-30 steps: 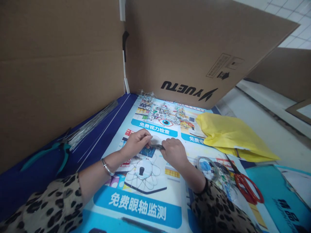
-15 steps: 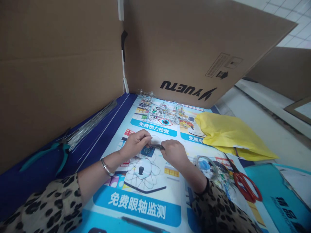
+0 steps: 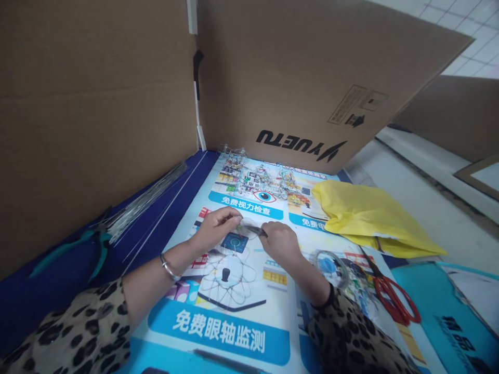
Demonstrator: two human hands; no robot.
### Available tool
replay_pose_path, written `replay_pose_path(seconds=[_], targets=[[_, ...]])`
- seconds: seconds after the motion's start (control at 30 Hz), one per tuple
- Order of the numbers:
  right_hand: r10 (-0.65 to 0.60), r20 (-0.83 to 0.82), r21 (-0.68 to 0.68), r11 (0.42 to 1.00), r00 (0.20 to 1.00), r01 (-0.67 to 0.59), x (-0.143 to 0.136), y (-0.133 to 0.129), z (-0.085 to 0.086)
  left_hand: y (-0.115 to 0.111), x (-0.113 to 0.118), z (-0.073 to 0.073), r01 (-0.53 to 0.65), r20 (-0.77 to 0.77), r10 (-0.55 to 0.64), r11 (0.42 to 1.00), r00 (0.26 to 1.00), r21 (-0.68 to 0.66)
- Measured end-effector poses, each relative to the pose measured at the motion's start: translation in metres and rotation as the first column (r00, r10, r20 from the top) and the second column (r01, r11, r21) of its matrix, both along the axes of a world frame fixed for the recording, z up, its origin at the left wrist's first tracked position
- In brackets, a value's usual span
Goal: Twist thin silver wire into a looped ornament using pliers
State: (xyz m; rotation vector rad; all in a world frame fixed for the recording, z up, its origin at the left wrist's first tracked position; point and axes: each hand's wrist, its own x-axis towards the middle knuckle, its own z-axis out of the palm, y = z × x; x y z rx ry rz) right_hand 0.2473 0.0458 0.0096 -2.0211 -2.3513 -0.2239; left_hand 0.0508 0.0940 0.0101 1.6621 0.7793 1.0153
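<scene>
My left hand pinches a thin wire loop between thumb and fingertips above the printed poster. My right hand is closed around a slim dark metal tool, its pointed end reaching left toward the pinched wire. The tool's handle is hidden inside the fist, so its exact kind cannot be made out. Below both hands, a flower-like piece of bent wire loops lies on the poster.
Straight wires and teal-handled pliers lie left. Farther back are wire pieces. On the right are a yellow bag, a clear tape roll and red-handled scissors. Cardboard walls stand behind; a dark stick lies in front.
The dark tool has tilted, and its tip now sits slightly apart from the left fingertips. Both hands have shifted only a little; the things around them stay put.
</scene>
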Motion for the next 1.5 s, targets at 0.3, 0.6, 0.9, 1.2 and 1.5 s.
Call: replay_pose_path(seconds=[0.3,0.6,0.9,1.2,1.5], targets=[[-0.063,-0.011,-0.006,0.998,0.998,0.063,-0.001,0.0,-0.001,0.0,0.003,-0.001,-0.023,0.063,0.033,0.987,0.997,-0.158],[-0.078,-0.036,0.019,0.997,0.996,0.079,-0.002,0.0,-0.004,0.0,0.002,0.005,-0.008,0.103,0.035,0.969,0.994,-0.247],[0.019,-0.115,0.181,0.984,0.993,0.002,0.002,0.004,-0.012,0.007,0.002,-0.004,-0.031,0.145,0.096,0.918,0.985,-0.395],[0.147,0.145,0.41,0.891,0.978,-0.195,-0.005,-0.003,-0.003,0.001,0.006,0.0,-0.084,0.064,0.117,0.923,0.991,-0.376],[0.194,0.096,0.406,0.888,0.976,-0.217,-0.004,-0.001,-0.005,0.005,0.009,-0.013,-0.252,-0.073,0.241,0.938,0.968,-0.238]])
